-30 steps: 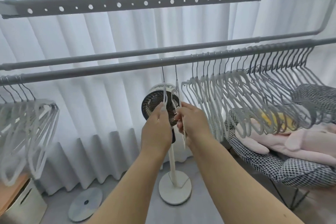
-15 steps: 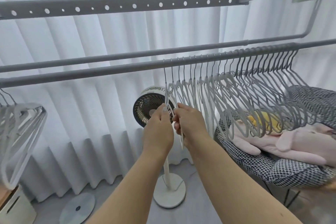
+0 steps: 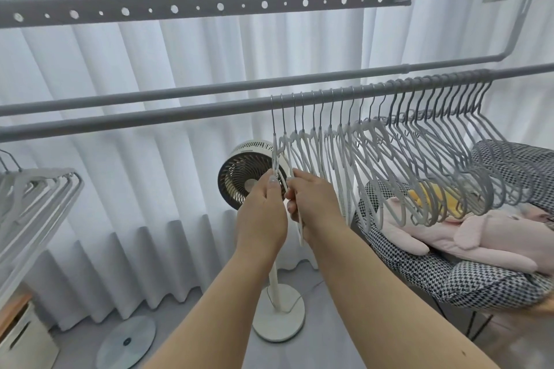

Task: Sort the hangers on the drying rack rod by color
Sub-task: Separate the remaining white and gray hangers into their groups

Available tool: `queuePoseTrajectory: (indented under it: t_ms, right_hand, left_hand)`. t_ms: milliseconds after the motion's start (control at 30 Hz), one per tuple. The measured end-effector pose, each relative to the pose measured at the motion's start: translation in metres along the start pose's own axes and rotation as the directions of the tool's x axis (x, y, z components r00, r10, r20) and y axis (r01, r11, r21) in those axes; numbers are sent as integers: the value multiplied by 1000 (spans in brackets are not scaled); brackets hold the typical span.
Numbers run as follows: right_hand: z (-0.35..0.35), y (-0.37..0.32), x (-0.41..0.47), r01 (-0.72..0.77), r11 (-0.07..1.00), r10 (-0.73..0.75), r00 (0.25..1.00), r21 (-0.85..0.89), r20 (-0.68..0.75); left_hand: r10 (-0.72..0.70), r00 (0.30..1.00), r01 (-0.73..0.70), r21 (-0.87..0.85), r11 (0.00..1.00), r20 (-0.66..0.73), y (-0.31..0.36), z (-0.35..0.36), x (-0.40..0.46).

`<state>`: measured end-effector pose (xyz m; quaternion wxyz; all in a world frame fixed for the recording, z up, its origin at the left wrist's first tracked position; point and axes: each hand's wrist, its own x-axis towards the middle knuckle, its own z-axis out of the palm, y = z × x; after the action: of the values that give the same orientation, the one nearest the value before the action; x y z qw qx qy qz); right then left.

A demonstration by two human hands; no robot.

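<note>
Both hands have slid two pale hangers (image 3: 277,165) right along the rod (image 3: 150,121), against the grey row (image 3: 419,165). Left hand (image 3: 263,213) and right hand (image 3: 314,207) each pinch one. Hooks could tangle if pushed tighter.

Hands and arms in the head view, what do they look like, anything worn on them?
Both forearms are bare, with no sleeves in view. No watch, bracelet or ring shows on the left hand or the right hand. The nails are short; the left thumbnail looks pale, possibly polished. A small dark spot marks the right forearm.
</note>
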<state>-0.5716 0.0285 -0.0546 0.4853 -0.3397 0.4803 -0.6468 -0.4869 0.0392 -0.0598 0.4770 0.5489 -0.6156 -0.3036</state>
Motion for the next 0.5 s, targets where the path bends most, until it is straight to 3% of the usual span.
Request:
queuePoseTrajectory:
  t_ms: [500]
  right_hand:
    - [-3,3,0,15,999,-15,1000,-40,0]
  left_hand:
    - [-6,1000,5,9,1000,19,-1,2,0]
